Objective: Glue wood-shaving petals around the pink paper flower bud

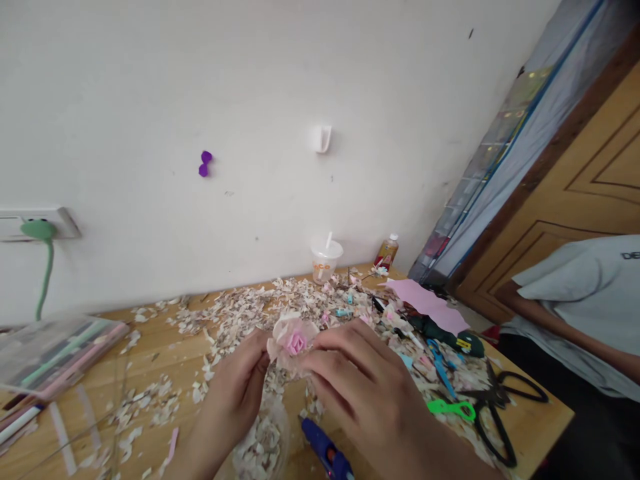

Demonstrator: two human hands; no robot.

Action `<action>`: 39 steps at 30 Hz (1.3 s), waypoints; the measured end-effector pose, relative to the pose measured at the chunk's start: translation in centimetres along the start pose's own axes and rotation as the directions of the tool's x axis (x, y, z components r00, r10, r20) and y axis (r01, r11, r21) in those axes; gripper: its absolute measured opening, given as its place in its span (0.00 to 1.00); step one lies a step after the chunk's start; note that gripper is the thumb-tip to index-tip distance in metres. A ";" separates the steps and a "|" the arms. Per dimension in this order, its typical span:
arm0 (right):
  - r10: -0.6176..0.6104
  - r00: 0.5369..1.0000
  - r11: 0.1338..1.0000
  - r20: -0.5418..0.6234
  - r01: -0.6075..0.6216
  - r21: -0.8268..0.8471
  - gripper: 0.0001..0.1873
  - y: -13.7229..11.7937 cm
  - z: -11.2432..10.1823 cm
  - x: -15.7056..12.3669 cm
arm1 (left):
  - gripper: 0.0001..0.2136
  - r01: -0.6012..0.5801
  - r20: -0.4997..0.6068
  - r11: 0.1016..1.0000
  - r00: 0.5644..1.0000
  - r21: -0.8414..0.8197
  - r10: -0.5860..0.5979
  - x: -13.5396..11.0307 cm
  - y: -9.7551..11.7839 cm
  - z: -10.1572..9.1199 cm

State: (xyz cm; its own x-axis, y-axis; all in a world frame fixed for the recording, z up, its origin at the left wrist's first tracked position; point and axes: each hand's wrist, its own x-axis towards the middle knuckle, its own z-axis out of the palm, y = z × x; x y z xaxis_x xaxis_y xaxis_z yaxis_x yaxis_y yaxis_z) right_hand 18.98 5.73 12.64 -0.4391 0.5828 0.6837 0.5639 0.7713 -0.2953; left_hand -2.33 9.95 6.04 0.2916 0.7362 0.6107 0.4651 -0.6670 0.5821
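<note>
A small handmade flower (296,343), pink at its centre with pale, thin outer petals, is held up over the table between both hands. My left hand (235,383) pinches its left edge with thumb and fingertips. On the other side, my right hand (367,383) grips the right petals between thumb and fingers. Below the hands stands a clear tub (263,440) filled with pale petal-like scraps. A blue glue gun (325,450) lies just right of the tub, partly cut off by the bottom edge of the view.
Pale scraps (240,310) cover much of the wooden table (165,363). Black scissors (495,407), a green plastic tool (451,409), pink paper (427,303), a lidded cup (326,260) and a bottle (387,253) are rightward. A pen case (60,353) lies left. Another person (590,300) sits at right.
</note>
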 end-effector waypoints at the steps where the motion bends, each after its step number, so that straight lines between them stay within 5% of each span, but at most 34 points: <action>1: -0.003 1.000 1.000 0.012 0.003 0.018 0.11 0.1 0.0 -0.1 | 0.12 0.003 0.007 1.000 1.000 -0.004 -0.003 0.0 0.0 0.0; 13: 0.007 1.000 0.990 0.010 -0.008 0.143 0.06 0.5 0.1 0.1 | 0.13 0.026 0.029 0.999 0.999 -0.045 -0.025 -0.3 -0.2 0.2; 39: 0.058 0.998 0.995 0.037 -0.061 0.084 0.09 0.5 0.1 -0.4 | 0.11 0.003 0.062 0.998 0.998 -0.065 0.001 -0.1 0.1 0.1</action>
State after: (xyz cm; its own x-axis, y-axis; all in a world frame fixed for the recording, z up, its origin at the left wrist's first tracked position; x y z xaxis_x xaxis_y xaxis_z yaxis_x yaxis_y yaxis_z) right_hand 19.42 5.93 12.14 -0.4311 0.6356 0.6405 0.5290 0.7531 -0.3913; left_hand -2.21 9.85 5.93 0.3437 0.7409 0.5770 0.4109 -0.6711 0.6170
